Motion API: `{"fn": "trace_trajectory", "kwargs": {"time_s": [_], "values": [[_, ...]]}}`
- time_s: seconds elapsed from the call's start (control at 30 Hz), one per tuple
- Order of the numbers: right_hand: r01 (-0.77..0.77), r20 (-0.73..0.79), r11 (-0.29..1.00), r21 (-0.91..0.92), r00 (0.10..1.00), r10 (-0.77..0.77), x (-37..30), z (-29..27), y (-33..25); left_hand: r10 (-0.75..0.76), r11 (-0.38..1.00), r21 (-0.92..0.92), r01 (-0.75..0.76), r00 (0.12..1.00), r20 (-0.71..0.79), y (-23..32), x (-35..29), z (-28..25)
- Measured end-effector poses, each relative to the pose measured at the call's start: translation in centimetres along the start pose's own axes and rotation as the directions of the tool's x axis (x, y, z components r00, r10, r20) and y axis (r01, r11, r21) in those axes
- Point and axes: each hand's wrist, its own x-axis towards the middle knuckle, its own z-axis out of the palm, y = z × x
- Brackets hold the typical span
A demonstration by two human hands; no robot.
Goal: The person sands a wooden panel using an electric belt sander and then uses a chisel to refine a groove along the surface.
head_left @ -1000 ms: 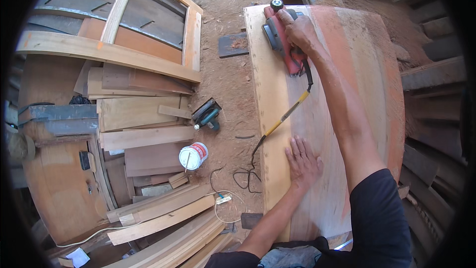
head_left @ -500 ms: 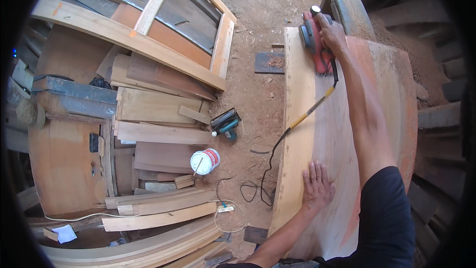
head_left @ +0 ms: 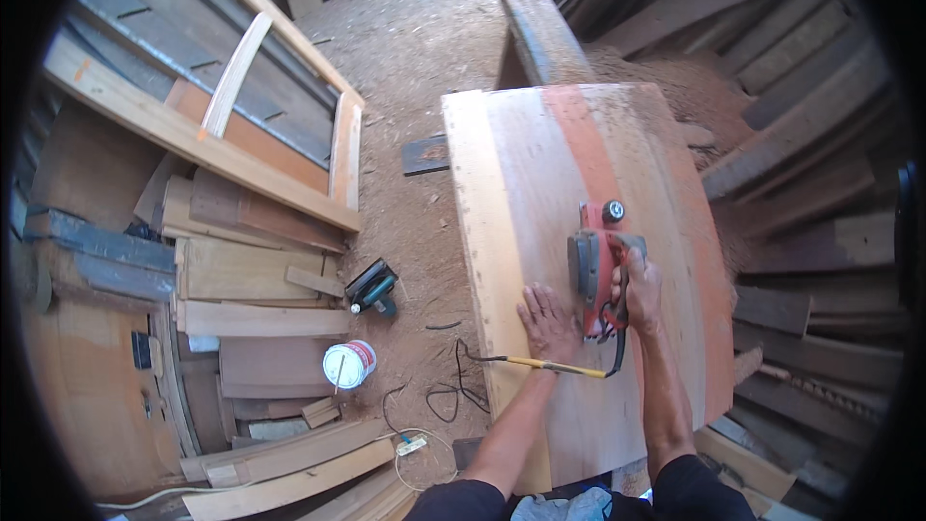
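A red and dark grey belt sander [head_left: 602,270] rests on a wide wooden panel [head_left: 540,169] of pale, brown and reddish boards. My right hand [head_left: 639,291] is closed round the sander's rear handle. Just left of the tool, my left hand [head_left: 552,326] lies flat on the panel, fingers spread, holding nothing. The sander's black power cord, wrapped in a yellow sleeve [head_left: 555,366], loops across the panel by my left wrist and drops off its left edge.
Left on the dusty floor are a teal power tool [head_left: 374,289], a white bucket [head_left: 348,364] and a power strip [head_left: 411,445]. Stacked boards [head_left: 280,318] and a wooden frame [head_left: 344,159] stand beyond them. A worn beam [head_left: 545,34] extends past the panel's far end; more planks lie right.
The sander in my right hand has come back from the panel's far left edge to nearer its middle. The view has shifted. My left hand stays flat on the panel.
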Motion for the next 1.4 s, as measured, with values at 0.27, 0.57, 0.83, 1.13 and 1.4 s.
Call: {"fn": "trace_trajectory", "kwargs": {"time_s": [0.27, 0.57, 0.83, 1.13, 1.4], "values": [[-0.035, -0.196, 0.998, 0.052, 0.98, 0.044, -15.2, -9.3, 2.1, 0.527, 0.583, -0.739, 0.338, 0.535, 0.66, -11.9, -16.1, -1.9], [-0.063, -0.282, 0.991, 0.116, 0.955, 0.094, -24.0, -15.8, 3.7, -0.232, 0.279, -0.892, 0.355, 0.926, 0.296, -17.6, -5.3, 3.1], [-0.101, -0.292, 0.994, 0.047, 0.95, 0.11, -28.2, -15.8, 4.1, -0.28, 0.183, -0.898, 0.399, 0.897, 0.342, -14.0, -1.2, 4.9], [-0.202, -0.095, 0.979, -0.012, 0.975, 0.2, -30.6, -13.9, 5.5, -0.229, 0.442, -0.761, 0.475, 0.88, 0.416, -13.6, 5.6, 4.3], [-0.259, 0.073, 0.965, -0.053, 0.962, 0.262, -35.6, -11.9, 8.0, 0.178, 0.695, -0.709, 0.12, 0.927, 0.332, -15.3, -7.1, 4.6]]}}
